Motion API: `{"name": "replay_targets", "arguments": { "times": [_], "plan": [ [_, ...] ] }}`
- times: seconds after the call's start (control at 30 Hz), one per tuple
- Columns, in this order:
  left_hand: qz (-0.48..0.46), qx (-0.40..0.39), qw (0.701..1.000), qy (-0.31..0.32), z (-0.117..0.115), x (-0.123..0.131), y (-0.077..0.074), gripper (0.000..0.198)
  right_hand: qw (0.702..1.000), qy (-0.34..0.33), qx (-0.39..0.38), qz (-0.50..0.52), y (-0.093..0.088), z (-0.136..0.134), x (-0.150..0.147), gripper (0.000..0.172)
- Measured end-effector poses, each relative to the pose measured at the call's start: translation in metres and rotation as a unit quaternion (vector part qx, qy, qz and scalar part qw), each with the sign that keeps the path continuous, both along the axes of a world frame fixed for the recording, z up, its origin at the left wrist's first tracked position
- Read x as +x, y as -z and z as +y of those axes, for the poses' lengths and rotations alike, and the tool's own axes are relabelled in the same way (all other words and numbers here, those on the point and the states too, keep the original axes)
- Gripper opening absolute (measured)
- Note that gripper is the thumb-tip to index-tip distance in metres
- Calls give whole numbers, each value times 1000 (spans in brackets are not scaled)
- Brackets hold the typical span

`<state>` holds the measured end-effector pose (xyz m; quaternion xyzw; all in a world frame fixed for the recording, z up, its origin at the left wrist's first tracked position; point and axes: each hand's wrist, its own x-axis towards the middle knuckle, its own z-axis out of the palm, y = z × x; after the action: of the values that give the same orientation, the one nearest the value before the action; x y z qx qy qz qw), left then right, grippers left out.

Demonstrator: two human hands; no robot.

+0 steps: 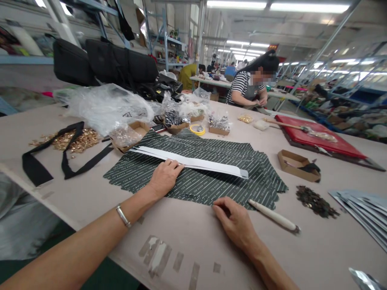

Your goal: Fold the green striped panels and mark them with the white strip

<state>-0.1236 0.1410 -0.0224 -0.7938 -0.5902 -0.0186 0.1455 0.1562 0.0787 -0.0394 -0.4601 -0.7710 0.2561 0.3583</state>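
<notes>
On the dark green sheet (193, 173) in the middle of the table, the pale stripes were formed from very small repeated letters. They seemed to read "TED BAKER", but I could not be sure. The dark print on the clear plastic bag (105, 108) was not readable.

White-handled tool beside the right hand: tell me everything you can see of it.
The white-handled tool has a smooth, cream-coloured, tapered handle, perhaps plastic or bone, and a short dark metal tip at its lower right end. It lies flat and diagonally on the beige work table, with the tip pointing away from the dark green striped sheets and the narrower handle end at their edge. The person's right hand rests just beside it without holding it.
</notes>
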Motion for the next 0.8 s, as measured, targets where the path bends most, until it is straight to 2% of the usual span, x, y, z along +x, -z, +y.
{"name": "replay_targets", "arguments": {
  "times": [0.13,0.33,0.53,0.67,0.8],
  "plan": [
    [10,-20,1000,-2,3,4,-5,36,1000,6,19,1,7,-2,-2,12],
    [20,-39,999,12,19,9,-17,51,999,-5,16,-27,6,-3,-2,11],
    [26,-27,999,33,35,13,-23,33,1000,-6,-8,-1,3,-1,-1,11],
    [22,-5,999,39,42,6,-28,33,998,-5,-6,69,4,1,0,12],
    [14,-30,999,43,51,-3,-29,32,993,22,9,117,6,4,5,10]
  ]
}}
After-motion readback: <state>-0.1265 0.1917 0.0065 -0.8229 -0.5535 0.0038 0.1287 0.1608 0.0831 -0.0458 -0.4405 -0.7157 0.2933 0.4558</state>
